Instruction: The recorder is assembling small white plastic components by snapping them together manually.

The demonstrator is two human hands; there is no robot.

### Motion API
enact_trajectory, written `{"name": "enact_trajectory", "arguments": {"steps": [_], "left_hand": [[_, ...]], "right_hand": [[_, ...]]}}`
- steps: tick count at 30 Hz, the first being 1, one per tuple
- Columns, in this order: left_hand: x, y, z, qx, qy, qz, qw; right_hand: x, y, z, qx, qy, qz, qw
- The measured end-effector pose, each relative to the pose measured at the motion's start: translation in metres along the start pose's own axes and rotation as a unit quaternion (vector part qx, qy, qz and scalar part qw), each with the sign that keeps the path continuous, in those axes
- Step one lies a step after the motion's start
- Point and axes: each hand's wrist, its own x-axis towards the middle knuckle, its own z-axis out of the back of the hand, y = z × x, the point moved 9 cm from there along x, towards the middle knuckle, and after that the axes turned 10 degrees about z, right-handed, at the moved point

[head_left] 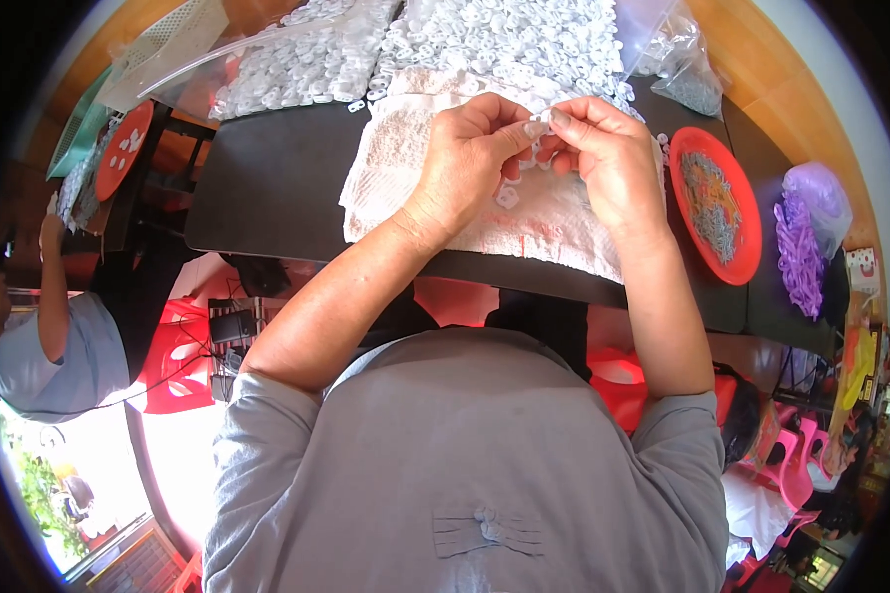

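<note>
Over a pale, stained towel (391, 168), my two hands meet at the fingertips. My left hand (475, 153) is closed, its thumb and forefinger pinching a small white plastic piece (541, 119). From the other side, the thumb and fingers of my right hand (608, 148) pinch the same spot. The fingers cover much of the piece, so its full shape is hidden. Just below lie a few similar white pieces (507, 196) on the towel. Beyond the hands spreads a large heap of small white plastic pieces with holes (504, 44).
A red dish (749, 259) holding small grey metal parts stands at the right of the dark table (277, 178). Near it are a clear bag of grey parts (692, 89) and a purple bundle (798, 252). At left, a co-worker (59, 341) reaches toward another red dish (119, 173).
</note>
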Motion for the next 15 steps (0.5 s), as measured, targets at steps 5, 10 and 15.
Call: {"name": "enact_trajectory", "arguments": {"steps": [5,10,15], "left_hand": [[0.0,0.002,0.001,-0.001,-0.002,0.014,1.0],[-0.001,0.002,0.001,-0.011,-0.007,0.007,1.0],[0.0,0.006,0.002,-0.036,-0.015,0.028,0.999]], "right_hand": [[-0.001,0.002,-0.003,-0.032,0.005,0.011,0.999],[-0.004,0.007,-0.011,-0.077,0.023,0.053,0.995],[-0.006,0.003,-0.01,-0.061,-0.018,0.033,0.997]]}}
